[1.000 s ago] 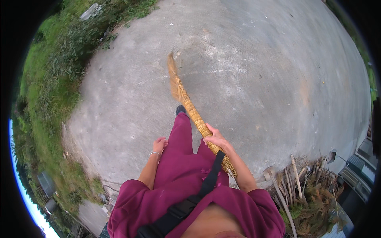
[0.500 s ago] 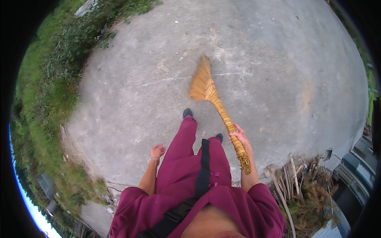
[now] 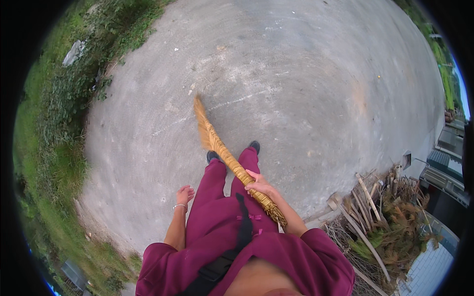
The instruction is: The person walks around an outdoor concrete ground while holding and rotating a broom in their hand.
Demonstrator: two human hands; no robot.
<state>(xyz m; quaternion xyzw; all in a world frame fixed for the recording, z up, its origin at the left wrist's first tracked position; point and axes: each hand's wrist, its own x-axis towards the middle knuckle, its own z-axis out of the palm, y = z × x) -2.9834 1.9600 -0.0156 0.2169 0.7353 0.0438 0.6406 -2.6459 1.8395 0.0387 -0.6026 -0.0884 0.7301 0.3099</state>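
A straw broom (image 3: 228, 157) with a bound, woven handle slants across the front of my legs. My right hand (image 3: 260, 184) grips it near the handle's lower end, fingers wrapped round it. The tan bristles (image 3: 202, 126) fan out at the far left end, just beyond my left shoe, over the concrete; whether they touch it I cannot tell. My left hand (image 3: 184, 194) hangs beside my left thigh, a bracelet on its wrist. It holds nothing, and its fingers are partly spread.
Grey concrete (image 3: 306, 98) spreads ahead, with a pale line and small bits of debris. Grass and bushes (image 3: 69, 113) border the left side. At the lower right lies a pile of sticks and brush (image 3: 385, 217), near buildings. A black strap (image 3: 242, 227) hangs from my waist.
My right hand has swept the broom leftward, and its bristles have moved from ahead of me to beyond my left shoe. My right foot has stepped forward. The left hand stays empty.
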